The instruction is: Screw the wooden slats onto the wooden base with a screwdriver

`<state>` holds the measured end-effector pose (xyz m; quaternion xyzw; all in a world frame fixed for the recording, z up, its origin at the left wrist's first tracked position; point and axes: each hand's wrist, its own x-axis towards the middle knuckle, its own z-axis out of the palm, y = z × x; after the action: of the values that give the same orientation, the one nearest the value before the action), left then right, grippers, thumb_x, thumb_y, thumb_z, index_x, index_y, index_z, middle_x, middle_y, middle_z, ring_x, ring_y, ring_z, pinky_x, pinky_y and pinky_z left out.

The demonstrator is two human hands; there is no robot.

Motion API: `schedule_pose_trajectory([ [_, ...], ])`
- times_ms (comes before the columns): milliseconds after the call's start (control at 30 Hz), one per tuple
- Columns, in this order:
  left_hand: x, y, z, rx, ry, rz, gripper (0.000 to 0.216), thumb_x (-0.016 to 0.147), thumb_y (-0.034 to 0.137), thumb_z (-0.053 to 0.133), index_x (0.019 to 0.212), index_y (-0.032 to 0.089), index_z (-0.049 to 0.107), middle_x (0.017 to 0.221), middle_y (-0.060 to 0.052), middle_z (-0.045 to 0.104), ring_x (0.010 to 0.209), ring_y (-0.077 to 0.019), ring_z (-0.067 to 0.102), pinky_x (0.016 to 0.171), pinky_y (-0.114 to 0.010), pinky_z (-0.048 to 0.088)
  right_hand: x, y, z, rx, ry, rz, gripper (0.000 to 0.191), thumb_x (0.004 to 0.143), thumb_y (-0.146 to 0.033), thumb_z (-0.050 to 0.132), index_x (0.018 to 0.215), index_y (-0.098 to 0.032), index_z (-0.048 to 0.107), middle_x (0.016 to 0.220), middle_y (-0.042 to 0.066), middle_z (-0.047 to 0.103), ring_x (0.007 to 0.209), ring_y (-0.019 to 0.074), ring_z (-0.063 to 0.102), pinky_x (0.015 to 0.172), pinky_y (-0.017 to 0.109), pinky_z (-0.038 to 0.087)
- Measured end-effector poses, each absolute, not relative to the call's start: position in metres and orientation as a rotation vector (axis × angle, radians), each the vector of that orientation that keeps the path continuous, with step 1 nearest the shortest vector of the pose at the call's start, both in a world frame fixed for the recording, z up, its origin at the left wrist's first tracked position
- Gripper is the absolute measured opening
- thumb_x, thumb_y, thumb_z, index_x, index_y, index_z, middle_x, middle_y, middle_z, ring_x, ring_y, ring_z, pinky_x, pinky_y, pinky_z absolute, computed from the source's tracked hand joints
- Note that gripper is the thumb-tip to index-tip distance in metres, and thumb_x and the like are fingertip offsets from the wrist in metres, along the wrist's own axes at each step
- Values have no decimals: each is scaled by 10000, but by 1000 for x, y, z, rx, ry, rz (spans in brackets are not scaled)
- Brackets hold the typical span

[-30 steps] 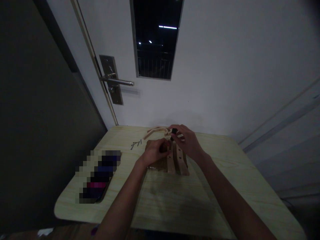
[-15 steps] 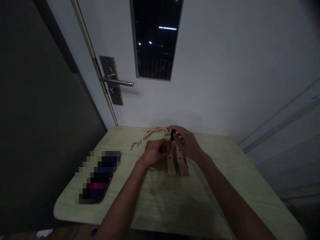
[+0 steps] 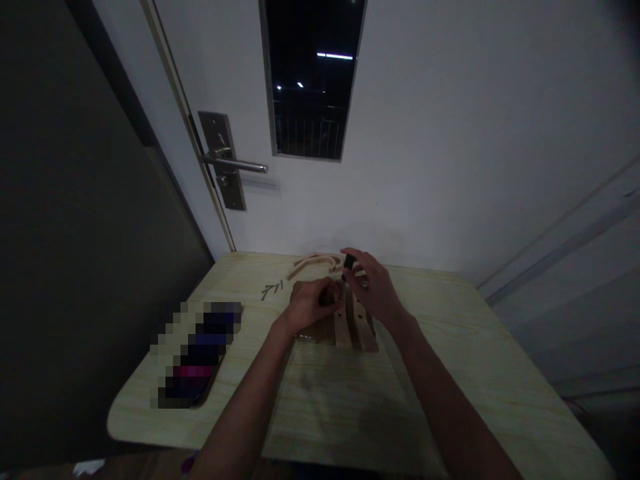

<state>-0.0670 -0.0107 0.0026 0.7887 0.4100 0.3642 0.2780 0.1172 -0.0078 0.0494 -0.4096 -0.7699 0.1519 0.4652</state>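
Observation:
My right hand [image 3: 376, 288] is closed, its fingers and thumb around the black handle of a screwdriver [image 3: 349, 261]. The screwdriver stands nearly upright, its shaft pointing down between my hands. My left hand [image 3: 307, 303] pinches close to the lower end of the shaft; what lies between its fingertips is too small and dark to make out. Beneath the hands, a pale wooden strip with holes [image 3: 342, 330] and a second such strip [image 3: 367, 337] lie side by side on a brown, shiny-edged slab [image 3: 317, 331]. Their far ends are partly covered by my hands.
Several screws [image 3: 271, 289] lie loose left of the slab. Curved wooden pieces [image 3: 304, 265] rest behind my hands. A phone-like object with a blurred screen [image 3: 205, 357] lies at the left of the pale wooden table [image 3: 320, 407]. A white door with a metal handle [image 3: 240, 165] stands behind.
My right hand has shifted slightly and turned on the screwdriver handle, and the handle's top now sits a little farther right. My left hand and the wooden strips look almost unchanged.

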Motion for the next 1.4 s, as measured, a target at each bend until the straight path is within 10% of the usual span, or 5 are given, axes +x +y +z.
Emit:
schedule_pose_trajectory([
  [1400, -69, -6, -4, 2091, 1093, 955, 138, 803, 273, 721, 896, 194, 656, 803, 8, 669, 720, -144, 571, 681, -249, 444, 117, -9, 25, -897, -1729, 464, 316, 992, -338, 526, 1280, -276, 641, 1161, 79, 725, 876, 164, 711, 708, 300, 631],
])
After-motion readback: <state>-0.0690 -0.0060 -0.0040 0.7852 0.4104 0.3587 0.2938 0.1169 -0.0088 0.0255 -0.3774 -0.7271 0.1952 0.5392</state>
